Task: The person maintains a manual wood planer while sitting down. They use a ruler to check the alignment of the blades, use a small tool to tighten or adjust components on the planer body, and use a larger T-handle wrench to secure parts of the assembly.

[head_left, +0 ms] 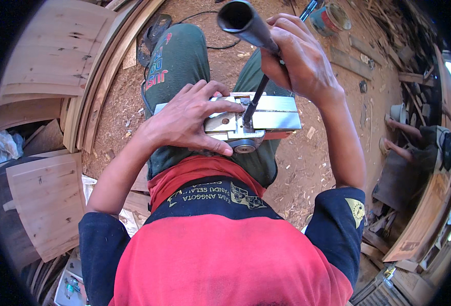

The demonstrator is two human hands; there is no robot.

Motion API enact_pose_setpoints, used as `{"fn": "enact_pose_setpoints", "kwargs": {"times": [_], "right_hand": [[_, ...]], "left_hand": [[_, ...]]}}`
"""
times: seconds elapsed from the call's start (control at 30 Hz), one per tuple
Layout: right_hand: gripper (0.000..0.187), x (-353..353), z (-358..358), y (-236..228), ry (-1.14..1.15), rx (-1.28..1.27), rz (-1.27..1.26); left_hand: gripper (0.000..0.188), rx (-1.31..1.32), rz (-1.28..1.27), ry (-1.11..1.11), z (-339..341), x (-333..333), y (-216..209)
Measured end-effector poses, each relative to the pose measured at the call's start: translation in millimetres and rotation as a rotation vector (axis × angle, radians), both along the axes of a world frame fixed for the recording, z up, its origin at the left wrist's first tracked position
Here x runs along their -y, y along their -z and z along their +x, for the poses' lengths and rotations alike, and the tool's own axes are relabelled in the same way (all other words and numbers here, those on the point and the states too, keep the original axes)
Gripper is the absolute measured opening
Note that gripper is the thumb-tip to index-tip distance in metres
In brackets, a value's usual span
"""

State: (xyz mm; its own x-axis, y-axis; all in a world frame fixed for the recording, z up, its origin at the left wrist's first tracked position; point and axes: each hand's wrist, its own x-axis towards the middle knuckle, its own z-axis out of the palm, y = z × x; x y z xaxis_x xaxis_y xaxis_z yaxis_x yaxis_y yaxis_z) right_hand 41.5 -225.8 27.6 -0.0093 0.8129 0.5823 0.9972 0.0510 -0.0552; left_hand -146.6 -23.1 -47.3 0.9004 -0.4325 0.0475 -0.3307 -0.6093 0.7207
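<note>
An electric planer (279, 121) lies upside down across my thighs, its shiny metal sole facing up. My left hand (187, 113) grips it from the left; the index finger reaches toward the slot in the middle and the thumb rests by a round dark wheel (245, 147) on the near side. My right hand (304, 58) is closed around a dark T-shaped socket wrench (258, 94), whose shaft slants down into the planer's slot. The wrench's wide hollow end (240, 23) points toward me. Whether its tip sits on a bolt is too small to tell.
Curved wooden boards (46, 56) lean at the left, with a wooden panel (49, 204) below them. A paint-stained bucket (330, 19) stands far right on the shavings-strewn floor. A black cord (223, 47) lies beyond my knees. Another person's legs (406, 137) show at the right, near stacked planks.
</note>
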Motion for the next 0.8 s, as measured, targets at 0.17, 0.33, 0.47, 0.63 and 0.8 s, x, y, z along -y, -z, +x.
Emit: {"fn": "enact_pose_setpoints", "kwargs": {"times": [0.17, 0.33, 0.47, 0.63, 0.8], "right_hand": [[0.042, -2.3, -6.6, -11.4, -0.071, -0.033, -0.028], [0.041, -4.2, -11.0, -10.0, -0.109, -0.047, -0.038], [0.041, -4.6, -10.5, -11.0, -0.111, -0.036, -0.033], [0.042, -3.4, -10.7, -10.8, -0.104, -0.023, -0.034], [0.041, -3.4, -11.0, -9.7, -0.118, -0.032, -0.044]], "left_hand": [[0.088, -0.002, -0.003, 0.002, 0.2, -0.8, 1.1], [0.087, -0.018, 0.0, 0.002, 0.0, -0.1, 0.2], [0.087, -0.012, -0.004, -0.002, -1.0, -0.2, 1.3], [0.088, -0.014, -0.001, 0.002, -0.4, 0.0, 1.0], [0.089, -0.032, 0.012, 0.005, -1.6, -0.9, 0.4]]}}
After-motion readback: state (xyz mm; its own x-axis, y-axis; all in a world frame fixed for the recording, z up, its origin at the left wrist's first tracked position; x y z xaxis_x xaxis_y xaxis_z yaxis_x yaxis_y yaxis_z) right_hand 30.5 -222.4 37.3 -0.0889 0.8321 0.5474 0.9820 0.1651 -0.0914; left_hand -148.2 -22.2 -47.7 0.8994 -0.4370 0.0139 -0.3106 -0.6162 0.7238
